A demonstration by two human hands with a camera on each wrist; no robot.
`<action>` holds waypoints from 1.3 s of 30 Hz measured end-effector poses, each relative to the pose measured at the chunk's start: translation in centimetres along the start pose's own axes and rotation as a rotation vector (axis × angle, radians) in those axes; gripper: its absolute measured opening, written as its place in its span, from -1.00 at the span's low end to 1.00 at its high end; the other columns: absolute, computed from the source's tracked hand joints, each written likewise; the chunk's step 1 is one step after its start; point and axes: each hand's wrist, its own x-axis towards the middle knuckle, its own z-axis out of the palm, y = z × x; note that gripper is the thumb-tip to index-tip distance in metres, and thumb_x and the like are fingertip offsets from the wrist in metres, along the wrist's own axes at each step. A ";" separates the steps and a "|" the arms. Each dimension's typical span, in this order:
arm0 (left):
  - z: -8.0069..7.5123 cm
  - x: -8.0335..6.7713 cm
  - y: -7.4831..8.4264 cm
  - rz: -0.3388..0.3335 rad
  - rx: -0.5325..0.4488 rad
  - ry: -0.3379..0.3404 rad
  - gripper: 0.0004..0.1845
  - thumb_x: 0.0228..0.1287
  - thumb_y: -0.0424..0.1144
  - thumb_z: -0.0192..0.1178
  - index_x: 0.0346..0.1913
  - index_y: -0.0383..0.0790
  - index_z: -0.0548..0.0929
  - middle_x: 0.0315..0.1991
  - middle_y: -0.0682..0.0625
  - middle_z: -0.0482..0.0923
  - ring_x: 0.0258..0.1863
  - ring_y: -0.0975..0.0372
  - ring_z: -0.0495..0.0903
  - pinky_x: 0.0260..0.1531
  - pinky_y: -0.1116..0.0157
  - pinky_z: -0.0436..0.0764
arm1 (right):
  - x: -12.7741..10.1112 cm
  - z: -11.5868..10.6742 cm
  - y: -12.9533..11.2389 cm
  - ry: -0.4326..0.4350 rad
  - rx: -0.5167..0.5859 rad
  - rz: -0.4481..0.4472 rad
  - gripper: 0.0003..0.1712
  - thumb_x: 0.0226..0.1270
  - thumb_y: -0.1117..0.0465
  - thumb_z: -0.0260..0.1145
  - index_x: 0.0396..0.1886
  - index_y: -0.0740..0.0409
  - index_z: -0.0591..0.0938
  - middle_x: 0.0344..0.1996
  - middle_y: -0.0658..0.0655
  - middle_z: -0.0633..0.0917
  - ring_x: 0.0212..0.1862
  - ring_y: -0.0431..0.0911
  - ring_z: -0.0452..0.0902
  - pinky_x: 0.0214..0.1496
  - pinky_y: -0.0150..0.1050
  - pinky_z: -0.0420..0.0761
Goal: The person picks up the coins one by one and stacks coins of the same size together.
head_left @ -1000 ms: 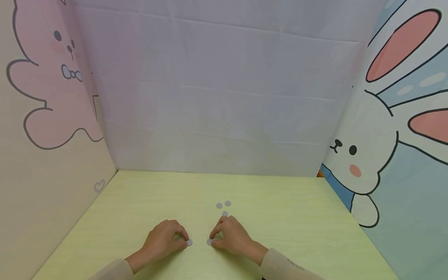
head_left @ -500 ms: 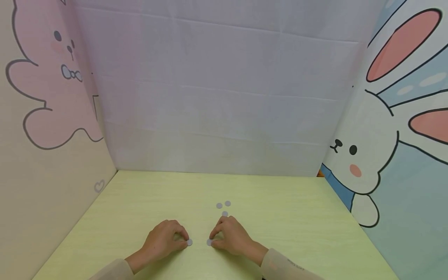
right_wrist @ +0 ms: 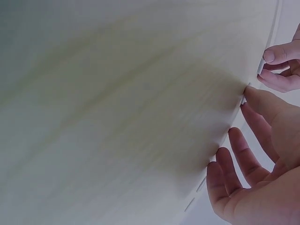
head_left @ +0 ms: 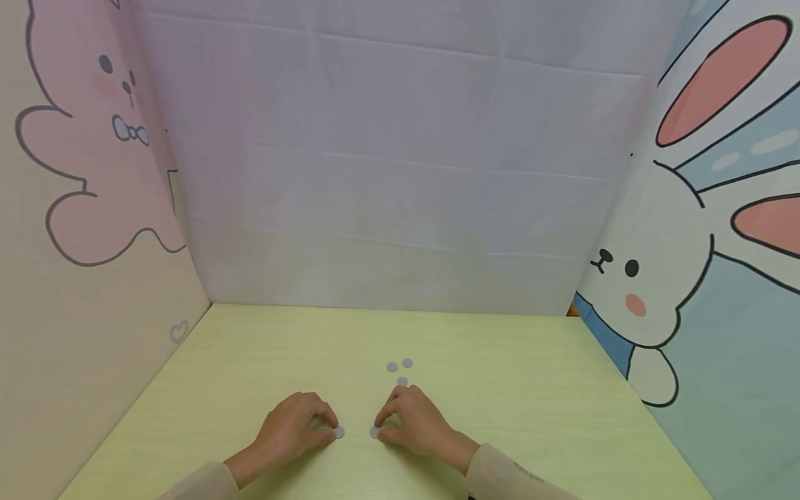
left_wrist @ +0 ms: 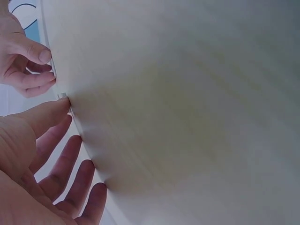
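Note:
Two small flat grey discs lie on the pale yellow-green table [head_left: 500, 389], one at each hand. My left hand [head_left: 294, 428] pinches the left disc [head_left: 339, 432] at its edge between thumb and forefinger. The right disc [head_left: 374, 432] is pinched the same way by my right hand [head_left: 417, 423]. A short gap separates the two discs. In the left wrist view the thumb of the left hand [left_wrist: 42, 140] presses at the disc's thin edge, its other fingertips down on the table. The right wrist view has the right hand [right_wrist: 262, 150] in a matching pose.
Beyond the right hand lie three more grey discs: a left one [head_left: 392, 367], a right one [head_left: 407, 363] and a nearer one [head_left: 403, 381] close to the knuckles. A white cloth wall [head_left: 387, 173] closes the back, with cartoon-printed walls at both sides.

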 end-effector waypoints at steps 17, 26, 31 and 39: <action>0.0 0.7 0.9 0.044 0.031 -0.016 -0.73 0.07 0.01 0.64 -0.17 0.11 0.84 -0.21 0.29 0.71 -0.14 0.24 0.62 -0.16 0.15 0.68 | 0.2 0.0 0.3 -0.002 0.000 -0.012 -0.91 0.22 0.08 0.66 -0.29 -0.16 0.89 -0.21 -0.20 0.65 -0.15 -0.31 0.39 -0.08 -0.41 0.49; 0.8 1.5 1.9 0.091 0.070 -0.002 -0.71 0.02 -0.03 0.67 -0.18 0.09 0.85 -0.22 0.27 0.73 -0.17 0.23 0.66 -0.19 0.18 0.70 | 0.1 0.0 0.3 0.002 0.017 -0.001 -0.89 0.19 0.09 0.68 -0.30 -0.15 0.89 -0.21 -0.19 0.66 -0.13 -0.29 0.41 -0.08 -0.37 0.51; 1.2 1.8 2.4 0.109 0.070 -0.003 -0.72 0.03 -0.03 0.67 -0.18 0.09 0.85 -0.22 0.25 0.73 -0.17 0.23 0.67 -0.19 0.18 0.70 | 0.1 -0.3 0.1 0.008 0.015 -0.012 -0.88 0.17 0.11 0.69 -0.30 -0.15 0.89 -0.22 -0.19 0.67 -0.15 -0.29 0.42 -0.11 -0.38 0.50; 1.7 2.3 3.3 0.110 0.049 -0.006 -0.73 0.04 -0.05 0.66 -0.19 0.07 0.85 -0.21 0.21 0.75 -0.15 0.18 0.66 -0.20 0.09 0.73 | 0.2 -0.1 0.3 0.010 0.020 -0.009 -0.87 0.18 0.12 0.68 -0.28 -0.15 0.89 -0.22 -0.19 0.67 -0.14 -0.28 0.43 -0.09 -0.37 0.52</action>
